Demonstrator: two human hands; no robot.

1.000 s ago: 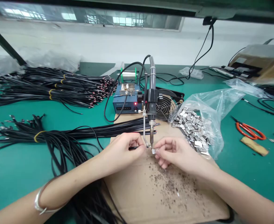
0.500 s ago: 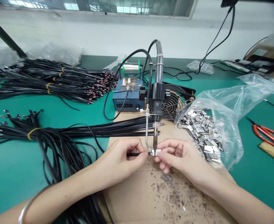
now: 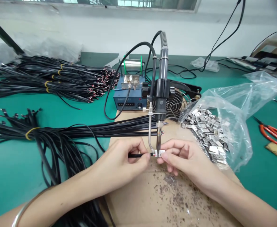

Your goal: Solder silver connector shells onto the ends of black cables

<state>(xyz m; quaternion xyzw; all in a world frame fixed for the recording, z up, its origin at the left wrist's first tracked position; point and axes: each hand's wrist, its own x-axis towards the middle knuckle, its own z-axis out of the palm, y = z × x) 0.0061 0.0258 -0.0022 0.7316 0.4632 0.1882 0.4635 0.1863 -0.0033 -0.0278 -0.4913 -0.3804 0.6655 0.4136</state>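
Between thumb and forefinger, my left hand pinches a black cable close to its stripped end. My right hand grips a small silver metal plate by its right side. Cable end and plate meet under the tip of a soldering iron, which hangs upright in a black clamp. A thin metal feed tube runs down beside the iron and bends in toward the same spot. Whether the wires are joined to the plate is too small to make out.
Behind the iron stand a blue solder feeder, a solder wire spool and a round fan. Bundled black cables lie left. A plastic bag of metal plates and orange-handled pliers are right. Spotted cardboard lies below.
The view has shifted slightly. Both hands keep their pinch on the cable and the plate under the iron tip, with little visible movement.
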